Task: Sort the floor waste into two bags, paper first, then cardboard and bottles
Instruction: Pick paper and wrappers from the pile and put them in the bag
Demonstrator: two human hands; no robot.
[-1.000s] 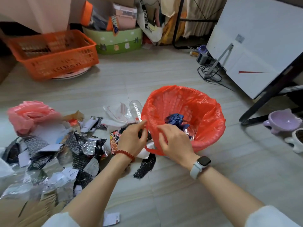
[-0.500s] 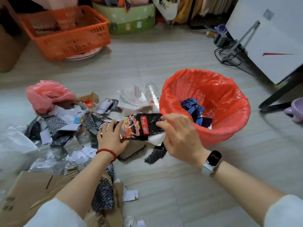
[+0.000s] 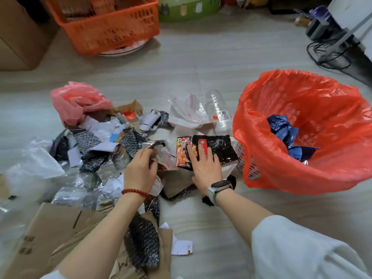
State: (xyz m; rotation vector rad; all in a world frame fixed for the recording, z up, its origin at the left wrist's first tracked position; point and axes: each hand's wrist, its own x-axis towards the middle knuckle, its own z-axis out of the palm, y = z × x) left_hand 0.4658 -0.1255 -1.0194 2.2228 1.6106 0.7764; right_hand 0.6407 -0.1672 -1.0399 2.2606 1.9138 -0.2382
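Waste was seen scattered across the pale tiled floor point(image 3: 201, 63), and at its nearer edge a glossy black and red printed snack wrapper point(image 3: 213, 147) lay flat just beside the basket lined with a thin orange-red plastic bag point(image 3: 314, 158). The wrapper was covered in part by the right hand point(image 3: 203, 165), whose fingers were spread straight and laid on the print, probably so that the slippery sheet could be pinned and drawn together before lifting. A crumpled silvery and translucent foil scrap point(image 3: 163, 156) was pinched by the curled fingers of the left hand point(image 3: 141, 170), apparently to be gathered in the same sweep. The bag's mouth was folded wide over the basket rim, presumably to be reached with one arm; a wad of crumpled dark blue paper point(image 3: 281, 127) was already held inside it. Behind the wrapper, a clear plastic bottle point(image 3: 219, 111) lay on its side against the bag, untouched, as suited a paper-first order. Flat brown cardboard sheets point(image 3: 52, 236) were left under the left forearm. A crumpled pink plastic bag point(image 3: 76, 101), possibly the second sack, rested at the far left of the heap. Further off, an orange slatted plastic crate point(image 3: 112, 29) stood on the floor. By this judgement, the paper stage had barely begun.
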